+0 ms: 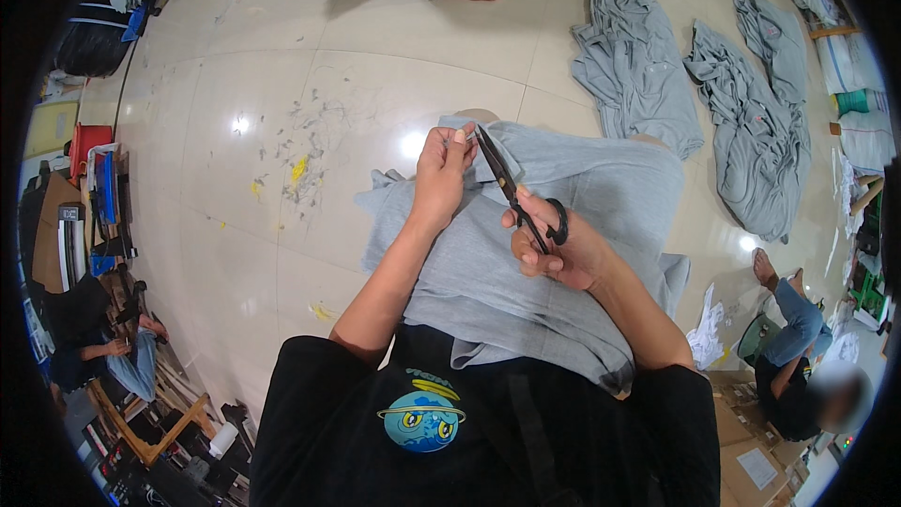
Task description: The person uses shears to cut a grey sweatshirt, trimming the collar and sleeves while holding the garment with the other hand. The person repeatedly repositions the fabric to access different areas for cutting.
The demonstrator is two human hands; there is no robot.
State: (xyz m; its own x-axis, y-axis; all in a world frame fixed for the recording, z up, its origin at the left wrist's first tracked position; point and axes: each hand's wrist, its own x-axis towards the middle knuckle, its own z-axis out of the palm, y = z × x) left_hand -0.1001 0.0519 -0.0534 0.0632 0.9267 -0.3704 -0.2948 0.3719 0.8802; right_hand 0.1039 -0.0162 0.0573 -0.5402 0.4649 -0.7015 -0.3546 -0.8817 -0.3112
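With my left hand [441, 169] pinched on the grey cloth [563, 225] edge at twelve o'clock, I'd keep it taut while my right hand [554, 249], closed around the scissors [516, 197], snips close.

Grey garments [751, 122] lie heaped on the tiled floor [235, 216] near cardboard boxes [751, 451].

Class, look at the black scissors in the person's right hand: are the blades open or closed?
Closed: the scissors show one dark blade line, tip beside the left hand pinching the grey garment.
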